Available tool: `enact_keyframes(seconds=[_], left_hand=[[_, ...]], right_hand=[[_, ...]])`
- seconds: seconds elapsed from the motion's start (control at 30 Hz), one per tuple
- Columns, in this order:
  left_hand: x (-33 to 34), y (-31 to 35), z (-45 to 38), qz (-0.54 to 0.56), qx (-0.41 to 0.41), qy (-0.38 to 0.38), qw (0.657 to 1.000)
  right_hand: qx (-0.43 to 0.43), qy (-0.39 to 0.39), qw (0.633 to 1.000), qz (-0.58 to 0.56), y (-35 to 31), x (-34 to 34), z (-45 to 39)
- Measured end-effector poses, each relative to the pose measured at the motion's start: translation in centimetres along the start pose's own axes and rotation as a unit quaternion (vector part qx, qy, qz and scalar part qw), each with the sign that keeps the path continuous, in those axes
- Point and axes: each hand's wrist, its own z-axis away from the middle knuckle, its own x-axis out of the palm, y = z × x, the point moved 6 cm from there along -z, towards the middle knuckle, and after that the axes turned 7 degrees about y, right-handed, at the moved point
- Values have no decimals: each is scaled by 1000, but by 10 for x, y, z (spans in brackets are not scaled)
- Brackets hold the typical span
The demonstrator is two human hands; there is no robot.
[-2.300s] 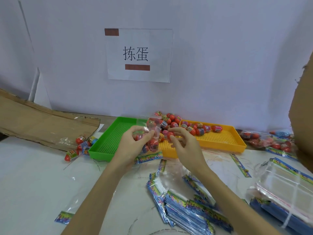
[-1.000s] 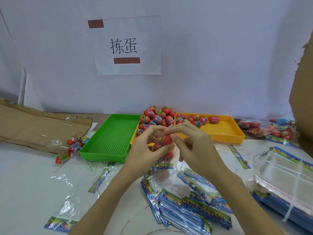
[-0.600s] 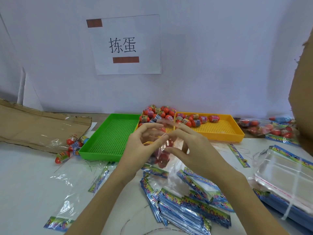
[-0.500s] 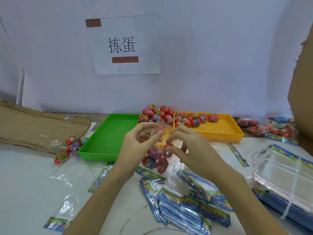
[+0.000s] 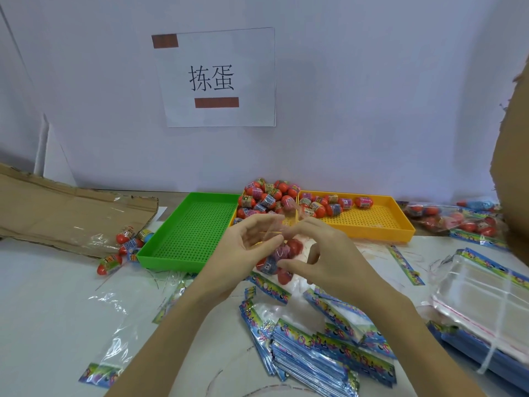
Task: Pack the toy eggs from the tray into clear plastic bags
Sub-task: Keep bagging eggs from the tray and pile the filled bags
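On the wall, a paper sign [image 5: 218, 78] reading "拣蛋"

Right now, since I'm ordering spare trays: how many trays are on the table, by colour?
Green tray: 1
Yellow trays: 2, side by side, the left one mostly hidden under toy eggs
Total: 3

A single head-worn camera looks forward and down from close above the surface [image 5: 51, 305], toward the wall [image 5: 372, 110] behind it, with both forearms entering from the bottom edge.
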Motion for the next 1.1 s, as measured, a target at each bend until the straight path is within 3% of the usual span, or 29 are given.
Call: enact_keyframes(seconds=[0.23, 0.43, 0.6, 0.8, 0.97, 1.1], left_hand=[[4, 1, 1, -13, -6, -2, 1000], [-2, -4, 2, -108, -29, -33, 993], [-6, -7, 0, 20, -80, 29, 996], [-10, -13, -2, 180, -146, 106, 967], [-20, -19, -4, 178, -156, 151, 960], [-18, -18, -4, 164, -157, 138, 964]], right_hand=[[25, 36, 999, 30, 5, -2, 0], [78, 131, 988, -31, 15, -13, 0], [98, 161, 979, -82, 14, -14, 3], [128, 136, 963, -194, 12, -10, 1], [125, 133, 964, -192, 14, -10, 2], [136, 170, 952, -214, 16, -13, 5]])
